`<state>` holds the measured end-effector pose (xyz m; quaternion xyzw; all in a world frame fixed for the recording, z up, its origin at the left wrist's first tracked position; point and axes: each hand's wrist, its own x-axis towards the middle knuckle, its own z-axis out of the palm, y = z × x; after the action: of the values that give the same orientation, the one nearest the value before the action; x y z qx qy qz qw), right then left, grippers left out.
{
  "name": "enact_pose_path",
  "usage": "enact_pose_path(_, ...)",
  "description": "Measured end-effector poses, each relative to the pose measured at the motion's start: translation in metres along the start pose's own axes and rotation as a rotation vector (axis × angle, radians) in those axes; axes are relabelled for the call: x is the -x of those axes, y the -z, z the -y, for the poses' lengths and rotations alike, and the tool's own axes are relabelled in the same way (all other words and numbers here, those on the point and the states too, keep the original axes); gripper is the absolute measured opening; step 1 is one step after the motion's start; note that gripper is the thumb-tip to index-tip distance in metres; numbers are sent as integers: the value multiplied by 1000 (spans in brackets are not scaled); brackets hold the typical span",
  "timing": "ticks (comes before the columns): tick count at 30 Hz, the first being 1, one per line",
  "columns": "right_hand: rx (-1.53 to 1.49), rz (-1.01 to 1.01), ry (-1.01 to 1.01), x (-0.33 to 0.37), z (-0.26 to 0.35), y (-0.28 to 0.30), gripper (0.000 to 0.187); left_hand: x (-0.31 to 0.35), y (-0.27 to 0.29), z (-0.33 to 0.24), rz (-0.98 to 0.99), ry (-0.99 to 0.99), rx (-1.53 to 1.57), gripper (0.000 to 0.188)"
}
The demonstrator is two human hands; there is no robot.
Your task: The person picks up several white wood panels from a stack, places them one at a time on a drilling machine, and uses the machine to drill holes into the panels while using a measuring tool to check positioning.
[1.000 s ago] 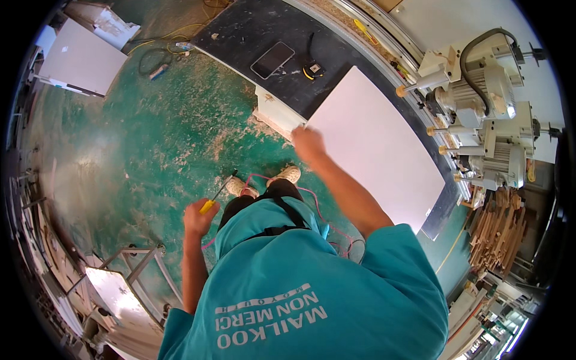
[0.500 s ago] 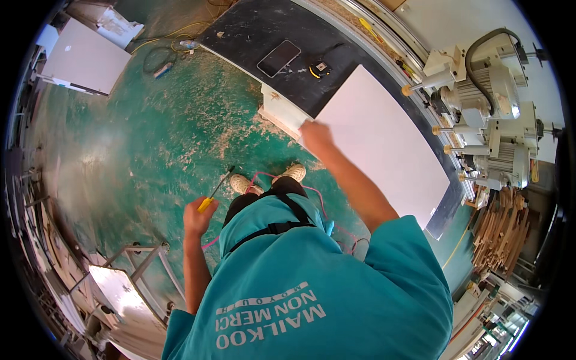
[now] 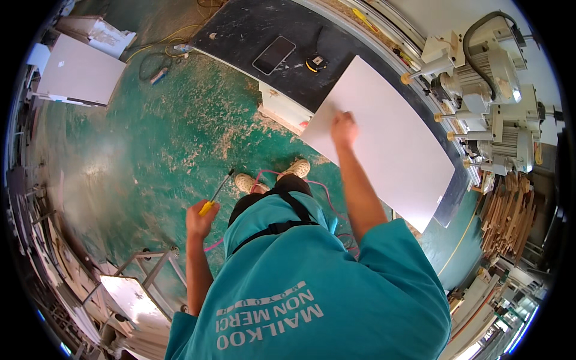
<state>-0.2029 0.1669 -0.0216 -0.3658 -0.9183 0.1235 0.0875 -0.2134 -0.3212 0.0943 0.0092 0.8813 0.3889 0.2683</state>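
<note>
My left hand point(image 3: 200, 219) hangs low at my left side, closed around the yellow handle of a screwdriver point(image 3: 208, 207). Its metal shaft points up and away from me. My right hand point(image 3: 344, 128) is over the left part of a large white panel point(image 3: 393, 144), fingers curled in and slightly blurred. Whether it touches the panel, or holds something small, I cannot make out. The panel lies on a black worktop point(image 3: 258, 36), its near edge reaching past the worktop's edge toward me.
A phone point(image 3: 274, 55) and a tape measure point(image 3: 316, 62) lie on the worktop beyond the panel. Machine motors point(image 3: 498, 72) line the right side. Wood strips point(image 3: 507, 210) stand far right. A metal-framed cart point(image 3: 153, 264) stands lower left. A pink hose point(image 3: 327, 191) runs by my feet.
My right hand has moved from the worktop's near edge rightward and up over the panel. The panel has shifted toward me over the edge. The left hand still holds the screwdriver.
</note>
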Motion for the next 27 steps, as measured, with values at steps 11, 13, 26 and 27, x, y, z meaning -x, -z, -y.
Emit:
enact_pose_path(11,-574,-50,136,2,46,72,13,-11,-18,-43,258,-185,-407,34)
enact_pose_path(13,-547,-375,190,-56,-3,144,14,-22,-34,-30,-50,-155,-307,35)
enact_pose_path(26,350,-915,160,-218,-147,504,16,-70,-89,-130,-105,-421,-80,24)
enact_pose_path(27,350,-684,31,-219,-144,499,19,-68,-98,-144,-88,-417,-16,23)
